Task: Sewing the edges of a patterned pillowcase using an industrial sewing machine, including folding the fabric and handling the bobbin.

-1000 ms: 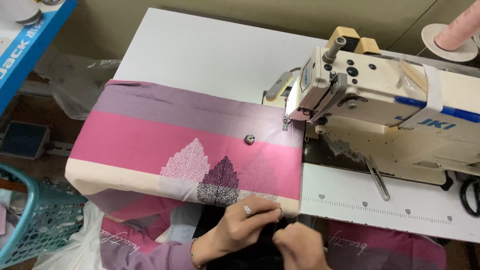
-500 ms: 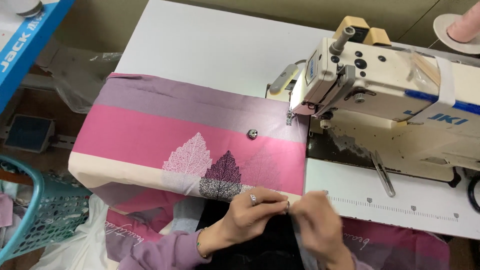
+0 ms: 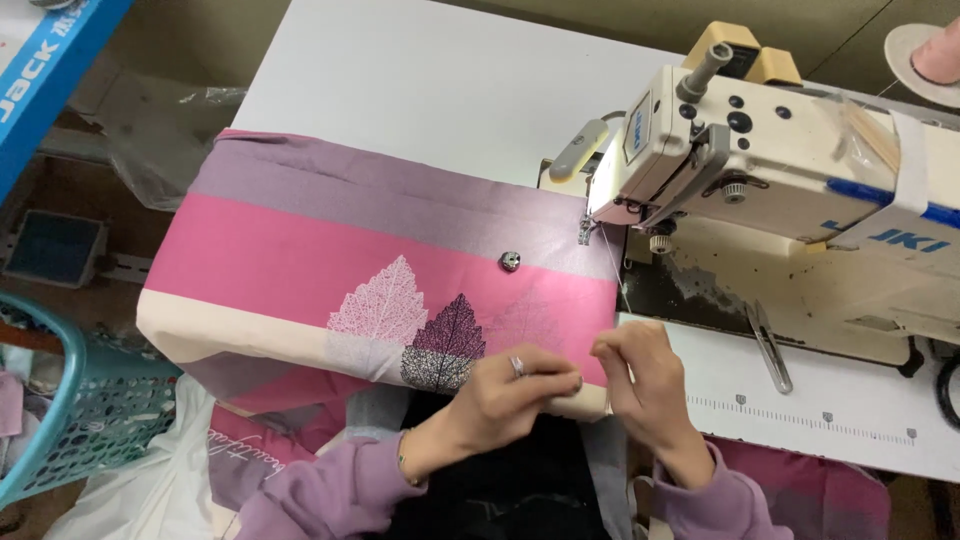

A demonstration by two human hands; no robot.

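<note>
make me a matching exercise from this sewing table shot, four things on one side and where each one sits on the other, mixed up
Things:
1. bobbin
2. thread snips
3. teal basket
4. pink thread cone

Places:
A. top right corner, behind the sewing machine
B. on the white table to the right of the hands, in front of the machine
C. on the pink fabric, above the leaf prints
D. lower left, beside the table

Pairs: 1-C, 2-B, 3-D, 4-A
</note>
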